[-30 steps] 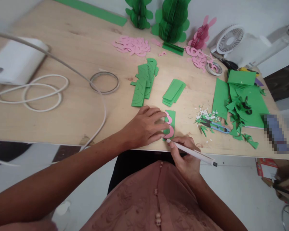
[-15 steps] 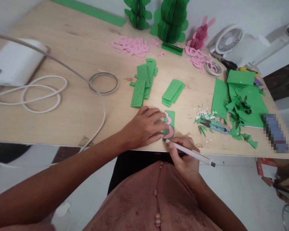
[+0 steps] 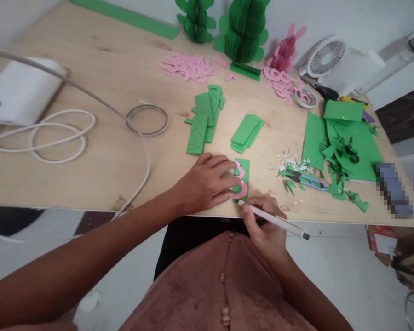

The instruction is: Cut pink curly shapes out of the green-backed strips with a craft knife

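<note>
My left hand [image 3: 209, 184] lies flat with its fingers spread, the fingertips pressing a pink curved paper cutout [image 3: 242, 189] onto a green paper strip [image 3: 246, 171] near the table's front edge. A white pen [image 3: 276, 220] is gripped in my right hand [image 3: 267, 225], its tip at the lower end of the strip beside the cutout. Just beyond my hands lies a small stack of blank green strips [image 3: 247, 132]. Left of that stack are several overlapping green strips [image 3: 204, 117] with curved outlines drawn on them.
Blue-handled thread snips [image 3: 308, 181] lie among green and white scraps on the right, by green sheets [image 3: 365, 156]. Pink cutouts [image 3: 189, 67], green honeycomb paper figures [image 3: 243, 32] and a small fan [image 3: 326, 57] stand farther back. A white cable [image 3: 62, 119] and tape roll [image 3: 147, 120] are left.
Both hands, the pen and the cutout look almost unmoved on the green strip. The whole view has shifted very slightly.
</note>
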`<action>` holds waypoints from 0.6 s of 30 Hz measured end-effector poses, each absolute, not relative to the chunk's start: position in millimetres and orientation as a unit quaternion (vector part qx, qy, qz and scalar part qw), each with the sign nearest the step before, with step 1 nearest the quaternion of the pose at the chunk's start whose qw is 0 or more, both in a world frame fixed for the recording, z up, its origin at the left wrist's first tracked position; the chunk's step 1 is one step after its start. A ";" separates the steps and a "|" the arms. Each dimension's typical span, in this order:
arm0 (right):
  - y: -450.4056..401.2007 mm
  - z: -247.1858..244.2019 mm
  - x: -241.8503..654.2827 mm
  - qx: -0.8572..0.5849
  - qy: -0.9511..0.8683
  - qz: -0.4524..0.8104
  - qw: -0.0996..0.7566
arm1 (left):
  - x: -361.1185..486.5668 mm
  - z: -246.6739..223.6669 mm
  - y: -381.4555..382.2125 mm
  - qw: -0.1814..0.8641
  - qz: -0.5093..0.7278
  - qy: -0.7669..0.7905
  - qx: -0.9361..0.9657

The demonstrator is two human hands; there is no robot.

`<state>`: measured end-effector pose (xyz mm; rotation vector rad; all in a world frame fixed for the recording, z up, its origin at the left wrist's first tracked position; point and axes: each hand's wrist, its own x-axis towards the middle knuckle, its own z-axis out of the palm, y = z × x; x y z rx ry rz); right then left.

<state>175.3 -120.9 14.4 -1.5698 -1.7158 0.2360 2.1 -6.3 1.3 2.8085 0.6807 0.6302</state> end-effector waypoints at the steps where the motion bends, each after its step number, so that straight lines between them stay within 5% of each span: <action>1: -120.9 14.5 175.3 -0.618 -0.675 0.091 0.392 | 2.1 1.2 -6.2 0.091 0.213 0.229 0.945; 18: -121.5 15.7 178.9 -0.629 -0.669 0.078 0.388 | 2.0 1.3 -6.2 0.093 0.217 0.226 0.945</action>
